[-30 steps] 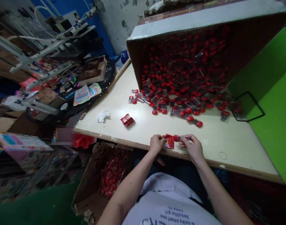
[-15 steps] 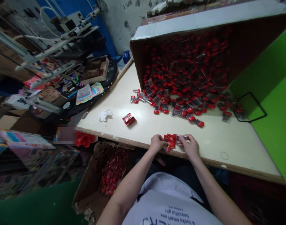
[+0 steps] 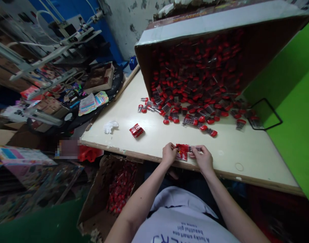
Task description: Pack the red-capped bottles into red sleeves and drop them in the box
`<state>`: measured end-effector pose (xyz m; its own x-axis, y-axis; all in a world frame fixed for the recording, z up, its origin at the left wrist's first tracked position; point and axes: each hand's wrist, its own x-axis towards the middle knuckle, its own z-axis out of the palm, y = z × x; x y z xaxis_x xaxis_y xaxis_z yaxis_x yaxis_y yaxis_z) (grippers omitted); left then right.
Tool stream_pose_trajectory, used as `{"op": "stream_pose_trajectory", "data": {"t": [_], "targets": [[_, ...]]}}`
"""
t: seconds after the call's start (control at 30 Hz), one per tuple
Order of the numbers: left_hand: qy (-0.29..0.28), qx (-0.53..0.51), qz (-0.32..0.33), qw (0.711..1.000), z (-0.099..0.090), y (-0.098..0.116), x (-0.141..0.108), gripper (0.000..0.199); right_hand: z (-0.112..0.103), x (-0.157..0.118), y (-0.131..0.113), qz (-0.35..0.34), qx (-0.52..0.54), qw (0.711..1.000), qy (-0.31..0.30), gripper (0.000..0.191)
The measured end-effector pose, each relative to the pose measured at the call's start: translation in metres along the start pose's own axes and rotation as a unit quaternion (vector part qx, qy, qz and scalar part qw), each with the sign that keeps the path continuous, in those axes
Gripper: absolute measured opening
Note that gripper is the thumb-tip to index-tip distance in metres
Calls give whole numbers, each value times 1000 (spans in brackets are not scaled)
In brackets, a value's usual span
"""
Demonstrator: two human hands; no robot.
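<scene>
Our left fingers (image 3: 173,149) clamped a red packet (image 3: 182,156). Our right fingers (image 3: 196,152) pinched a small clear case (image 3: 190,148).

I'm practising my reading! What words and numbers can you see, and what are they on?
"A lucky smart one", upside down on the pale shirt
"beautiful girl", same shirt
"come on", same shirt
Too blurred, small or cut off: the shirt's big letters, the large box, colourful cards, white bundle, held red packet

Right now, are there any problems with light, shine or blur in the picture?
All in the head view: deep shadow inside the big box; white shine on the lone red packet; soft, blurry printed sheets at lower left; a pixelated patch beside them.
</scene>
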<state>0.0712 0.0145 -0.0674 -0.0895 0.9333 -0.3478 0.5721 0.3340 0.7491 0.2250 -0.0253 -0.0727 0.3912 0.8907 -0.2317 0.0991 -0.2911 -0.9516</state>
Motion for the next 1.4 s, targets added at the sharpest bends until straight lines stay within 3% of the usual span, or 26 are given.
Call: {"op": "stream_pose_trajectory", "data": {"t": [0.2,0.37,0.6,0.8,1.0,1.23,1.4], "targets": [[11,-20,-2,1000,-13,-1,-4,7,10,-1,4,-11,-57,998,-4,41],[8,-109,-70,992,-24,-13,-3,7,10,-2,1,-24,-60,998,-5,43],[-96,-297,-153,938,-28,-16,-9,30,6,-9,-7,-8,-29,1000,3,38],[-91,-361,-161,914,-33,-12,-12,43,-3,-13,-17,-9,15,1000,20,39],[-58,-326,-115,937,-30,-12,-13,36,-3,-19,-25,-7,59,998,-1,35],[-40,-162,-16,986,-3,-10,-13,19,-11,-19,-19,0,58,998,30,35],[-15,-84,37,996,3,-8,-12,14,-18,-18,-13,7,56,998,34,36]]}}
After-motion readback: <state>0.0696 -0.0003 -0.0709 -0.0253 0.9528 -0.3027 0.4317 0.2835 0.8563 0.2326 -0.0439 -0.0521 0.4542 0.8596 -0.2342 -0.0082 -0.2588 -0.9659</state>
